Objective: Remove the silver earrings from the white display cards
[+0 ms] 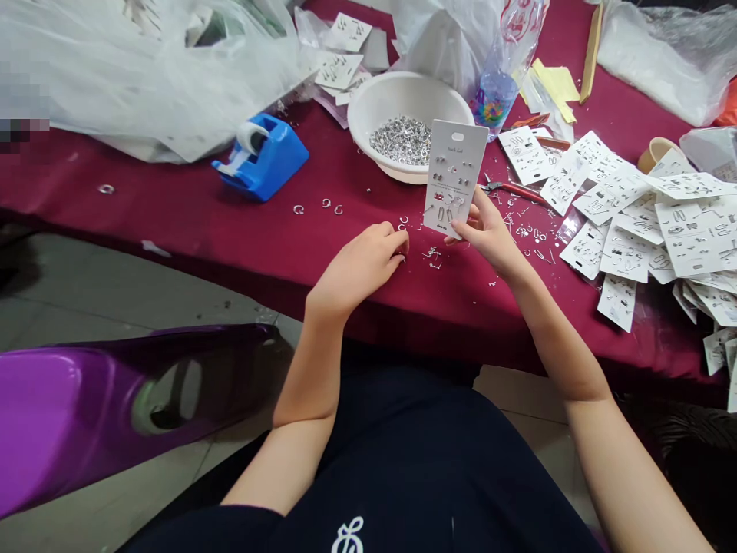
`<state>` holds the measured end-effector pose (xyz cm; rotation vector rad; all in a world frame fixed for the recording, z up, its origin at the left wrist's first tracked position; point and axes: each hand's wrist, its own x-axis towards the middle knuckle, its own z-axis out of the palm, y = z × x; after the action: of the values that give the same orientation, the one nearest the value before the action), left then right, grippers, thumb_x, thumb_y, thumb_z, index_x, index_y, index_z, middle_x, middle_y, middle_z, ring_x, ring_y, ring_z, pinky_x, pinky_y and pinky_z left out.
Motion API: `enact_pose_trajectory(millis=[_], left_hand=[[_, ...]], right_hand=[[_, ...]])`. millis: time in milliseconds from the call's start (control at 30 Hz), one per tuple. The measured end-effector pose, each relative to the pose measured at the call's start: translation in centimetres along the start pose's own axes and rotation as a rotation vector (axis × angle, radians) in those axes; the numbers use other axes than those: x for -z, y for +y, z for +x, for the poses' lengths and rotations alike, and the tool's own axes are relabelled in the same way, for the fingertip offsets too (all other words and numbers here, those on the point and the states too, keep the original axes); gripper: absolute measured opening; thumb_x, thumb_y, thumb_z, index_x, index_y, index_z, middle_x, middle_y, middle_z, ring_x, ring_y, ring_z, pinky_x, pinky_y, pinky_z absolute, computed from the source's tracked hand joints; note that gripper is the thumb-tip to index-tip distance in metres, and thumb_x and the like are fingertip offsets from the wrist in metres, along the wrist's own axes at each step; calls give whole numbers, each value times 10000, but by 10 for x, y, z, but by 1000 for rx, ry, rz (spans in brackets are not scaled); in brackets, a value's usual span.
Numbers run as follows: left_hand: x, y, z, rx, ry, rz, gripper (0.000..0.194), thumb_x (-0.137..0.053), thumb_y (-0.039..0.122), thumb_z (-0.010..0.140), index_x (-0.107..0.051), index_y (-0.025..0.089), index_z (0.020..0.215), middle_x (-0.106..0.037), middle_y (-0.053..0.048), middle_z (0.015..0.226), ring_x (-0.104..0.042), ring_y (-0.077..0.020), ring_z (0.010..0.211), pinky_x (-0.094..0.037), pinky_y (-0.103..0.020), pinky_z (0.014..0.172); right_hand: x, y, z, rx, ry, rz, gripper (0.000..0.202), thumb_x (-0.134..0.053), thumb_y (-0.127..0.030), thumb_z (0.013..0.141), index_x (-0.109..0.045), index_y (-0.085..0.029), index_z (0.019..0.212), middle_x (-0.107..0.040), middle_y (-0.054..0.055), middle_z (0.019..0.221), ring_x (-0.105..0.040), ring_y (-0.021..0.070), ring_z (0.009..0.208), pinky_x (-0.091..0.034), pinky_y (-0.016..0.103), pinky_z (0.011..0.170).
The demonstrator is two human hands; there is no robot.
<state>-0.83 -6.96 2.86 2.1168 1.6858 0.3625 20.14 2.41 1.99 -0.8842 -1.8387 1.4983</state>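
Held upright in my right hand (484, 230) is a white earring card (456, 173) with several pairs of small earrings on it. My thumb and fingers grip its lower right corner. On the dark red cloth to its left, my left hand (365, 257) is closed with its fingertips drawn together at the table surface. Whatever may be between those fingertips is too small to make out. A small hoop (403, 223) lies right by them. Between the hands is a little heap of tiny metal pieces (433, 256).
A white bowl (411, 170) of small metal parts stands behind the card. Left of it sits a blue tape dispenser (270, 161). Red-handled pliers (521, 192) and many filled earring cards (625, 250) lie to the right. A purple stool (57, 415) stands below the table's left edge.
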Motion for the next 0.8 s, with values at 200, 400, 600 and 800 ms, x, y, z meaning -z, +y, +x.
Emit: enact_pose_trajectory(millis=[200,400,600,800], left_hand=[[-3,2,2,-13,16,35,114,-442,107,901,-470,189,828,-539,-58,905,-569,-256,944,-501,-429,896],[1,8,-2,-105,217,-107,92,-543,128,909,-493,178,851,-574,-27,876,-580,-197,861,-486,-349,811],[-8,18,10,-185,492,-361,79,-608,120,893,-550,169,870,-624,10,833,-614,-126,788,-506,-252,747],[-25,22,26,-204,630,-493,71,-623,97,880,-596,162,880,-636,16,837,-625,-92,770,-530,-209,753]], right_hand=[[-2,-1,0,5,0,29,535,-606,-326,838,-411,-251,1331,-602,79,1345,-648,180,1019,-662,355,801],[-3,0,0,0,-28,34,561,-618,-333,850,-385,-267,1356,-603,74,1344,-666,176,1004,-660,367,823],[-9,-5,-3,1,-49,72,544,-635,-352,852,-407,-249,1335,-605,86,1350,-669,199,1074,-658,365,838],[-13,-2,-3,-5,-75,96,587,-691,-417,829,-431,-266,1332,-602,67,1360,-683,180,1020,-655,360,842]])
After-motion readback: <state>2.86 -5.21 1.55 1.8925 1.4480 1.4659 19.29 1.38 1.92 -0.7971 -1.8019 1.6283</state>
